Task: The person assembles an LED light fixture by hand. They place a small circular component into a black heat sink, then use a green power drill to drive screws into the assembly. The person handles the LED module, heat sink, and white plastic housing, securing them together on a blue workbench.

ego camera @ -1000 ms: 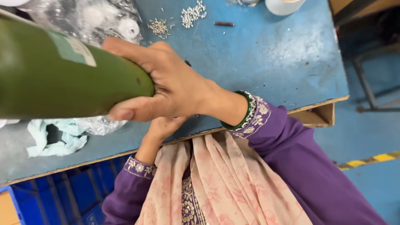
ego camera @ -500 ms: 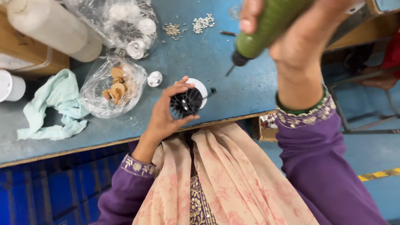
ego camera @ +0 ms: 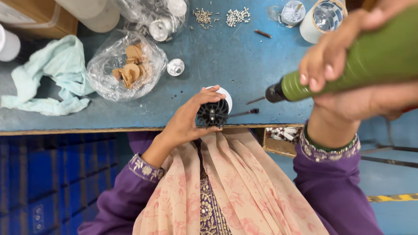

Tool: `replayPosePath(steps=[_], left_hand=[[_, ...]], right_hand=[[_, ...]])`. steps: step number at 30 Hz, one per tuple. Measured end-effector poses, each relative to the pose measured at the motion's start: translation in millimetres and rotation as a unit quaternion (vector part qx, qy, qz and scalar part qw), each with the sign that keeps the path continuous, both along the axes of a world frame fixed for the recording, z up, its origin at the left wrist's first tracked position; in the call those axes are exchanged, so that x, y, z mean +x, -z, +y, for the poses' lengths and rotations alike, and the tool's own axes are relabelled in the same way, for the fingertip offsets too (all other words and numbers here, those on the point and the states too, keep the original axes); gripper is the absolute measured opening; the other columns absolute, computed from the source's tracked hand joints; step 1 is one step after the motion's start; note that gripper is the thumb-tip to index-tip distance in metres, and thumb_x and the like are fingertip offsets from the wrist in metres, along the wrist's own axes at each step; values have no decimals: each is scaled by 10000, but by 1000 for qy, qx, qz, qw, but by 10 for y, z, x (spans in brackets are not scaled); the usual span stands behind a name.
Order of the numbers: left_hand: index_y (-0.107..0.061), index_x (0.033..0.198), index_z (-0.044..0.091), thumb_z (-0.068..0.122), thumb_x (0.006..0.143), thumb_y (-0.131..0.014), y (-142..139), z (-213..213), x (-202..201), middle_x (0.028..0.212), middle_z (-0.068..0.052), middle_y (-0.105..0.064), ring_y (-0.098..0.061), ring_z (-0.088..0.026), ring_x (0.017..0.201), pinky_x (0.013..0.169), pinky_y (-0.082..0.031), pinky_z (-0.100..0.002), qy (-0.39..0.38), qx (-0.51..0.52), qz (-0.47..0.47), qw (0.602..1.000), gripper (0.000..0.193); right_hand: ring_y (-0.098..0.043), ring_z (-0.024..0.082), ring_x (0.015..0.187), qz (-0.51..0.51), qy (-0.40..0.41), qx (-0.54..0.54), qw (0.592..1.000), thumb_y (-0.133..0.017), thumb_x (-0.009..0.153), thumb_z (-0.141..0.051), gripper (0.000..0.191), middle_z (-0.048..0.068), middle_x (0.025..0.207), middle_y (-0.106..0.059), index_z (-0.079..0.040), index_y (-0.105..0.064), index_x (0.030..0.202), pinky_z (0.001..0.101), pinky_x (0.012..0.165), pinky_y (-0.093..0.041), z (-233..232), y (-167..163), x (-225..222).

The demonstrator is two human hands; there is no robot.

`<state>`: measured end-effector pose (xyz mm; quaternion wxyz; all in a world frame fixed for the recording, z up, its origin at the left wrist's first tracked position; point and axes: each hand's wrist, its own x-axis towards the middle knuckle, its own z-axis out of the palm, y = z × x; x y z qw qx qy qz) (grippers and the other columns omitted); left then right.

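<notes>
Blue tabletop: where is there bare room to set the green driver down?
Bare blue table lies between the small silver cup and the white cup, below the screw piles. The left is crowded: plastic bag of parts, cloth. Left hand with the finned part fills the near edge.

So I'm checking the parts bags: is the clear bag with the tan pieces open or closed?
Cannot tell. The clear bag lies crumpled on the blue table, tan pieces inside; its mouth isn't visible.

Bare blue table (ego camera: 226, 56) lies open between plastic bag (ego camera: 126, 69) and white cup (ego camera: 320, 19).
</notes>
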<state>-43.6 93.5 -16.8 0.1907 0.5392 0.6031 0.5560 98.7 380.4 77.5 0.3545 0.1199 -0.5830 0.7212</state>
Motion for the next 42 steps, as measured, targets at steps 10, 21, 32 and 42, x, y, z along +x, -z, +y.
replayPosePath(steps=[10, 21, 32, 42], left_hand=[[-573, 1441, 78, 238, 704, -958, 317, 235, -437, 1274, -100, -617, -528, -307, 1251, 1176, -398, -385, 3, -53, 15, 998, 846], [-507, 1524, 31, 223, 819, -891, 115, 222, -457, 1361, -58, -630, -609, -168, 1296, 1185, -463, -338, 112, 55, -402, 907, 826], [-587, 1373, 27, 241, 840, -853, 103, 206, -317, 1213, -57, -694, -663, -126, 1102, 998, -544, -302, -5, -5, -435, 901, 633], [-598, 1321, 82, 299, 748, -903, 204, 243, -290, 1168, -57, -709, -687, -134, 1032, 910, -564, -300, -74, -48, -354, 931, 685]], right_hand=[[-503, 184, 460, 1, 42, 8, 999, -511, 822, -840, 841, 39, 668, -480, -119, -436, 1248, 354, 433, -469, 32, 190, 354], [-458, 185, 498, -13, 111, 28, 993, -484, 823, -851, 915, 52, 733, -429, -105, -505, 1351, 339, 467, -432, 332, 331, 641], [-498, 202, 547, -28, 90, 27, 995, -402, 819, -893, 936, 79, 775, -469, -96, -509, 1297, 350, 514, -453, 468, 495, 615], [-509, 206, 552, -50, 92, 50, 993, -382, 830, -891, 922, 76, 777, -477, -103, -506, 1293, 362, 524, -463, 539, 517, 617]])
